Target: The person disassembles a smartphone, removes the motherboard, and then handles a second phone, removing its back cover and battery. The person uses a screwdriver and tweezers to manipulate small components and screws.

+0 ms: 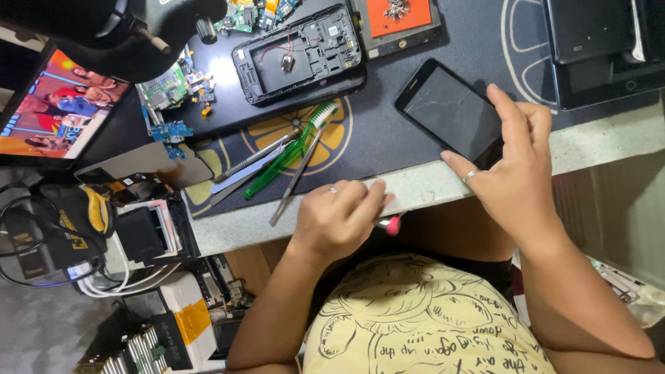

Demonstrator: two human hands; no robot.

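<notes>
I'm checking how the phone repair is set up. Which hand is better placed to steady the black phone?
The right hand: its fingers already rest on the black phone at the table edge. The left hand is curled around a red-tipped tool, away from the phone.

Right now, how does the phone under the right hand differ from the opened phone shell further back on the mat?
The phone shows a whole dark glass face; the phone shell lies open, with wires and parts bared. The right hand touches the phone; nothing touches the shell. The left hand grips a red-tipped tool. Both lie flat on the dark mat.
</notes>
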